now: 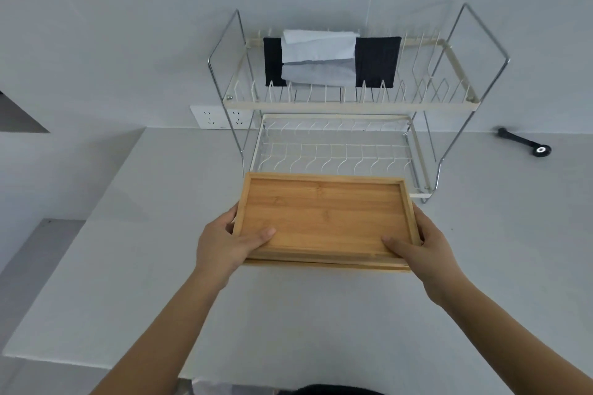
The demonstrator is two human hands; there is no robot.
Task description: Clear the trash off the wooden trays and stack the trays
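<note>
Head view shows the task near its end: the upper wooden tray (pixel 324 218) sits nested on a second tray, of which only the lower wooden edge (pixel 327 264) shows along the near side, so the stacking looks done or almost done. No trash is visible on the upper tray or on the grey tabletop (pixel 288 314) around it. The stack lies toward the back edge of the tabletop, just in front of the wire dish rack (pixel 337 151), with a black tool (pixel 526 143) well apart near the back right. The left hand (pixel 224 245) grasps the tray's left end, fingers underneath and thumb on the inner face; the right hand (pixel 420 245) grips the right end likewise. What seems left is squaring the stack and letting go.
</note>
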